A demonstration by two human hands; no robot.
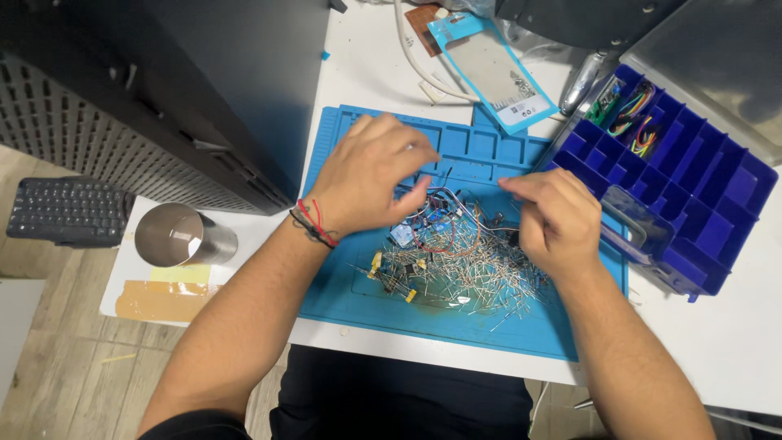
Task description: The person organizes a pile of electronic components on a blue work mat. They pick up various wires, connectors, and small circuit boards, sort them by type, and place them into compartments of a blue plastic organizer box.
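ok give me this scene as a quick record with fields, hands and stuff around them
surface: blue silicone work mat on a white table
left hand: hovering over the pile, fingers curled, red string bracelet at the wrist
right hand: at the pile's right edge, fingertips pinched; contents unclear
pile: loose small electronic components with thin wire leads
right side: blue plastic compartment organiser
left side: shiny metal cup

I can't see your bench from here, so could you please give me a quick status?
Both hands, left and right, over pile of loose components on blue mat. Grip unclear. Blue compartment box at right.
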